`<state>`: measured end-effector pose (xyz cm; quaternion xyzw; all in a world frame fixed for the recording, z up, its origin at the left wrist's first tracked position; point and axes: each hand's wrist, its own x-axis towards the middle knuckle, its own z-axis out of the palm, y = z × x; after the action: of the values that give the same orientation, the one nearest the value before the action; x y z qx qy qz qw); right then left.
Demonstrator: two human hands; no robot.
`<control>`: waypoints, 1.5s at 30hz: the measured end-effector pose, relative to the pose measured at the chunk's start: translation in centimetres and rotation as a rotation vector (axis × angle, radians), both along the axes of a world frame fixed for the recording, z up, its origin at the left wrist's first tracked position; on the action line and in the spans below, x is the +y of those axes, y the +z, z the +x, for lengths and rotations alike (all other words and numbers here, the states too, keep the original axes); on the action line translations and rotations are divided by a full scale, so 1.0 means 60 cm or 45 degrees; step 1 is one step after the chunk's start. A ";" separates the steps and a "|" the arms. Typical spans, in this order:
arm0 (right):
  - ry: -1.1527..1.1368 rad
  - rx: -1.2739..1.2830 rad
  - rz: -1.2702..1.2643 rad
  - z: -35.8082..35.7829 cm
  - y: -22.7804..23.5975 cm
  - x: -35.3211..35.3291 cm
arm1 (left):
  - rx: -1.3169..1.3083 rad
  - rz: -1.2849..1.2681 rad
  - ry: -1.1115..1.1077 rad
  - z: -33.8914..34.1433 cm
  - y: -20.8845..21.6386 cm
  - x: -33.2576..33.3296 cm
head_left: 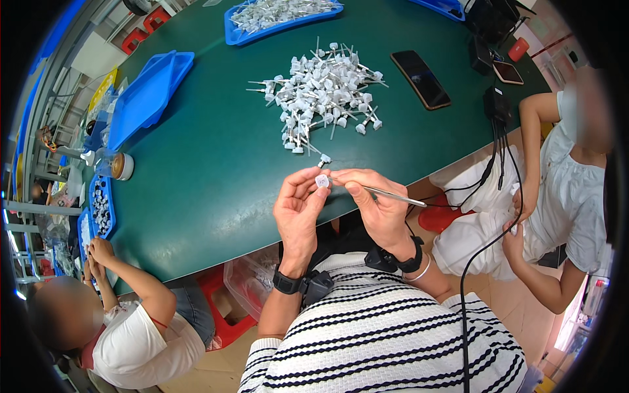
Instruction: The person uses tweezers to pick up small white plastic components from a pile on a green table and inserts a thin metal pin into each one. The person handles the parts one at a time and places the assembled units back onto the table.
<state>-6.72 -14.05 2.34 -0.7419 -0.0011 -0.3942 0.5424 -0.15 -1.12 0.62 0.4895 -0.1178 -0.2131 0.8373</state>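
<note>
Between the thumb and fingers of my left hand (300,208) is a small white plastic part (322,181), square-faced with rounded corners. My right hand (380,208) grips a pair of slim metal tweezers (396,196), their tip at the white part's edge. Both hands are close together over the table's near edge. Just beyond my left fingertips lies a similar white part (324,159) with a thin stem. Farther out, a loose heap of white stemmed parts (324,92) spreads over the green table (216,150).
A blue tray of white parts (282,16) stands at the back; stacked blue trays (147,98) lie left. A phone (420,78) rests right of the heap. Black cables (501,141) hang over the right edge. One person (144,314) sits left, another (557,183) right.
</note>
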 end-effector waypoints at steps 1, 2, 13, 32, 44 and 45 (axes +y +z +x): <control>-0.001 0.009 0.040 -0.001 0.000 0.001 | 0.002 0.000 -0.011 0.000 -0.001 0.000; -0.002 0.017 0.079 -0.004 0.001 0.003 | 0.003 0.000 -0.021 0.001 -0.003 0.000; 0.045 0.080 0.228 -0.018 -0.019 -0.001 | 0.087 -0.020 0.000 0.007 -0.002 -0.004; 0.019 0.092 0.253 -0.036 -0.020 -0.003 | 0.055 0.141 0.161 -0.018 0.032 0.108; 0.024 0.215 0.257 -0.043 -0.055 -0.057 | -0.391 1.198 0.295 -0.062 0.100 0.255; 0.022 0.206 0.270 -0.045 -0.056 -0.059 | -0.623 1.306 0.228 -0.045 0.107 0.211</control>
<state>-9.40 -17.60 -1.02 -0.7098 0.0779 -0.3264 0.6194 -2.85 11.53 7.05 0.8761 -0.1478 -0.0519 0.4560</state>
